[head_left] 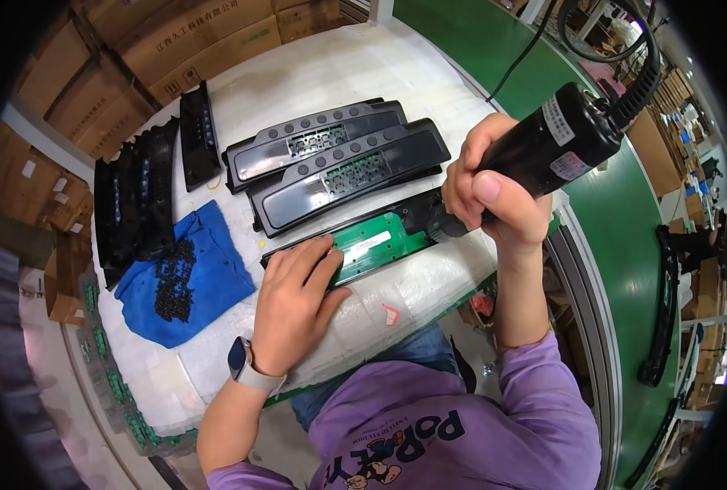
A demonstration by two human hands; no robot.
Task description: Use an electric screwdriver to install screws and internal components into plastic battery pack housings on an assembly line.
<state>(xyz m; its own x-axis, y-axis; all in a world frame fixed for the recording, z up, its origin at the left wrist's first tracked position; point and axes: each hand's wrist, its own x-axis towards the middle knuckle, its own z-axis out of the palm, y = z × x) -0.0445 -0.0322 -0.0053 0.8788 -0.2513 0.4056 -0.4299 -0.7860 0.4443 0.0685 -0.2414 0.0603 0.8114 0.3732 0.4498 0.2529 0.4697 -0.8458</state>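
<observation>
A black plastic housing (417,211) lies near the table's front edge with a green circuit board (380,249) set in it. My left hand (298,282) rests on the left end of the board, fingers stretched and thumb apart. A black corded electric screwdriver (543,147) is in my right hand (494,184), fingers wrapped round its body. It slants down to the right end of the board; its bit and any screw there are hidden. Just beyond lie two black button panels (351,175), overlapping, with rows of round buttons and cut-out windows.
Left of the housing, a blue cloth (216,278) carries a pile of small black screws (174,282). More black housings (139,196) lie at the far left, one (198,135) apart from them. Cardboard boxes (192,49) stand behind the white-covered table. A green surface (625,278) runs along the right.
</observation>
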